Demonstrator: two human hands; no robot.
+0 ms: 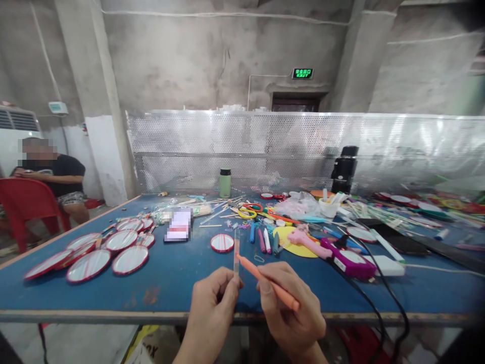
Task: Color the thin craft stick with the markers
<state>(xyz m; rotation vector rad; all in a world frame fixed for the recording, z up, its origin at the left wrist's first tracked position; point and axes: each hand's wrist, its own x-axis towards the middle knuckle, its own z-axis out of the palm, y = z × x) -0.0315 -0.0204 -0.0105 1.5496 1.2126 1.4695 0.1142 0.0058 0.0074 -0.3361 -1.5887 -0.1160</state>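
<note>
My left hand (pixel 212 308) is closed on the lower end of a thin flat stick (pixel 237 247), held upright above the table's front edge. Orange colouring shows along part of the stick. In my right hand (pixel 290 308) is an orange marker pen (pixel 278 290), slanted so that its tip touches or nearly touches the stick. Just behind the stick lies a small round white disc with a red rim (pixel 222 243). Several capped markers, among them a blue one (pixel 252 232) and a purple one (pixel 261 240), lie to the right of it.
Red-rimmed discs (pixel 89 265) lie piled at left, near a phone (pixel 179 225). A green bottle (pixel 225 183) and a black flask (pixel 344 169) stand behind. A pink glue gun (pixel 308 243), a purple box (pixel 348 259) and cables lie at right. A person (pixel 56 172) sits far left.
</note>
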